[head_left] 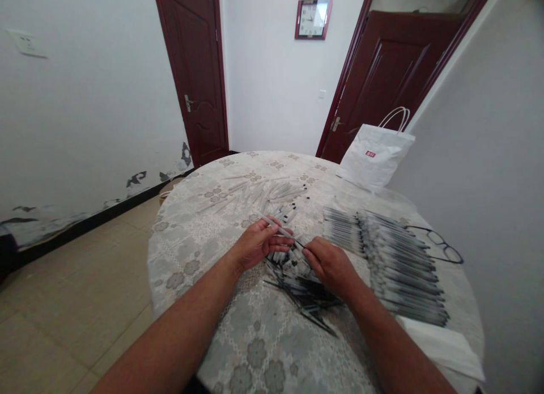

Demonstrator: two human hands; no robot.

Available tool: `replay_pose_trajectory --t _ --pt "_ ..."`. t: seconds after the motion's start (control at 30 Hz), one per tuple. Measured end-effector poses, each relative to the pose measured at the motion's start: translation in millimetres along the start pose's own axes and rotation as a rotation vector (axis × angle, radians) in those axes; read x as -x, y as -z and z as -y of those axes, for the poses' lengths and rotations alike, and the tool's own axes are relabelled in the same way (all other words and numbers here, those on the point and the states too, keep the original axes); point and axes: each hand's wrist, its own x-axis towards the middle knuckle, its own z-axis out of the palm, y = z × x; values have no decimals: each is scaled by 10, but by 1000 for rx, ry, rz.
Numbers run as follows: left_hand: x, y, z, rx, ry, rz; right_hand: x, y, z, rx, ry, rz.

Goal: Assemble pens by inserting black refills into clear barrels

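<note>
Between thumb and fingers, my left hand (264,240) holds a translucent white pen barrel (276,225), slanting down to the right. My right hand (329,263) is closed on a thin dark pen refill (300,244), whose far end meets the barrel's lower end; whether it is inside I cannot tell. Beneath both hands lies a heap of dark refills (310,295), partly hidden by my right hand. Small white and black pen parts (293,263) are piled just above that heap. Beyond my left hand, loose clear barrels (255,193) are spread out.
Rows of pens (403,263) lie stacked at the right, with eyeglasses (442,244) beside them. A white paper bag (376,156) stands at the back right. Something white and folded (442,346) rests near the right edge. A patterned cloth covers the round table (182,303).
</note>
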Motion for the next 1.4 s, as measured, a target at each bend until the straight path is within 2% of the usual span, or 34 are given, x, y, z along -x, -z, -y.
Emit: replay_pose_trajectory --t 0.17,0.33,0.5,0.67,0.73,0.87,1.0,1.17,1.3,1.4 --pt "-7 -13 34 -75 5 1 3 3 4 16 -3 14" --pt "-6 -9 114 -152 16 70 -1 -58 43 -44 -21 -26" --pt "-20 -13 161 -14 24 94 -16 -80 136 -284 -91 -217" --pt "-28 2 103 108 -17 44 37 -82 129 -599 -223 -390" --pt "-28 25 55 132 -60 -6 57 -80 91 -614 -268 -436" --pt "-28 64 -28 144 -122 -95 46 -64 31 -490 -290 -545" --pt "-26 46 -20 113 -105 -64 3 -54 60 -439 -230 -483" --pt "-2 -10 73 -3 68 50 -18 -91 126 -499 -180 -334" --pt "21 -31 97 -39 134 70 -16 -134 112 -680 -217 -206" --pt "16 -13 67 20 151 52 -16 -149 63 -772 -284 -150"
